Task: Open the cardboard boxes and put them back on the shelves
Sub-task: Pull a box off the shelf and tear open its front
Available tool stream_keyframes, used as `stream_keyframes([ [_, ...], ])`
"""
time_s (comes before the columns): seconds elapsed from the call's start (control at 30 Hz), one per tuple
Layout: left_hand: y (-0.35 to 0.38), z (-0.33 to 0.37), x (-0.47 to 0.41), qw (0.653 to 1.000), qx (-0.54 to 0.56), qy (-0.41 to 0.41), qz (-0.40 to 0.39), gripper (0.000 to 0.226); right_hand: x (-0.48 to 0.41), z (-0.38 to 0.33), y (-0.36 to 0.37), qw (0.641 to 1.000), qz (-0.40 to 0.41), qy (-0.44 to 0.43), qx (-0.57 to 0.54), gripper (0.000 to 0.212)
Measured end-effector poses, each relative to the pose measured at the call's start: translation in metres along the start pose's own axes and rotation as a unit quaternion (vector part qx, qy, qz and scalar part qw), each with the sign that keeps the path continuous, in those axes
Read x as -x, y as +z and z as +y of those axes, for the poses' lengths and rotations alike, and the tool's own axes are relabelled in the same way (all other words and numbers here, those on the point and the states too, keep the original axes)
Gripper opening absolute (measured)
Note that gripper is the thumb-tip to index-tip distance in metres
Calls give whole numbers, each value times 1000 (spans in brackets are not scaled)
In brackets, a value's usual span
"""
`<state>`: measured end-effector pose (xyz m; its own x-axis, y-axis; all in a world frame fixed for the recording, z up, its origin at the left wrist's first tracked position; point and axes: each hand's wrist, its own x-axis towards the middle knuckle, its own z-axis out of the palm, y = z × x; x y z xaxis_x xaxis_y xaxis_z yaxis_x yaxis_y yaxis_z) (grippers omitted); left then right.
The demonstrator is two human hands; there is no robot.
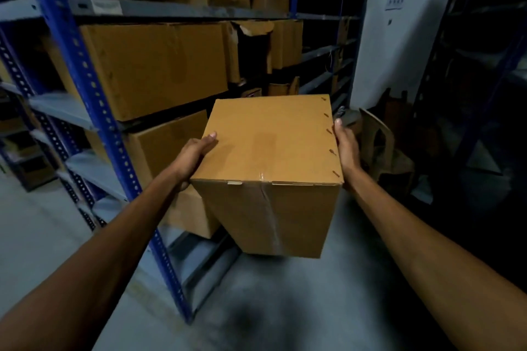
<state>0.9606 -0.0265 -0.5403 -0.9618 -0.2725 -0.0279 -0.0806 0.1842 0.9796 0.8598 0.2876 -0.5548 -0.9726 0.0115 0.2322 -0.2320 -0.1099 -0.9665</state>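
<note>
Cardboard box (268, 145): held clear of the floor (256, 308), directly ahead of the person, between both hands and level with the lower bays of the blue steel shelving (94, 88).

- Left hand (196, 151): grips the left top edge, thumb over the top face, fingers curled on the side wall.
- Right hand (346, 151): presses against the right wall with the thumb along the top edge. Its fingers are hidden, so it cannot be told whether they curl.
- Orientation: the box is tilted, its bottom swung away from the person. Its long axis appears to run down the near face.
- Position: the shelving lies ahead and to the left, and the left hand is nearer to it.
- Material: smooth brown corrugated board with square corners. Clear tape (268, 208) seals the near face seam, and a row of staples (332, 151) closes the right top edge. The box is not yet open.
- Adjacent: closed cartons (154, 65) fill the bays just beside the box.
</note>
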Motion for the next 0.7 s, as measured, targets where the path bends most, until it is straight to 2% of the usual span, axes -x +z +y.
stream_keyframes([
  [0.07,4,-1,-16,1000,2,-5,-17,62,-8,13,1,1000,-3,0,7,30],
  [0.13,7,-5,-27,999,-14,-17,-30,59,-22,27,-1,1000,-21,12,-9,29],
  [0.2,12,-12,-41,998,-44,-31,-42,67,-36,32,-5,999,0,31,-8,18],
  [0.23,18,-14,-45,998,-43,-31,-43,58,-42,36,-8,1000,15,28,-1,15],
  [0.3,29,-16,-53,998,0,-47,-52,37,-52,44,-15,998,37,16,37,24],
  [0.33,34,-19,-58,996,31,-69,-57,35,-57,49,-17,998,43,12,54,30],
  [0.4,44,-26,-68,992,55,-97,-59,44,-65,58,-20,997,37,14,70,30],
  [0.5,51,-37,-82,996,-1,-83,-28,48,-76,75,-27,996,3,23,90,23],
  [0.6,63,-48,-93,993,-72,-92,34,73,-82,78,-30,996,-23,42,76,25],
  [0.7,74,-67,-110,985,-89,-111,98,100,-86,84,-27,995,-39,51,73,27],
])
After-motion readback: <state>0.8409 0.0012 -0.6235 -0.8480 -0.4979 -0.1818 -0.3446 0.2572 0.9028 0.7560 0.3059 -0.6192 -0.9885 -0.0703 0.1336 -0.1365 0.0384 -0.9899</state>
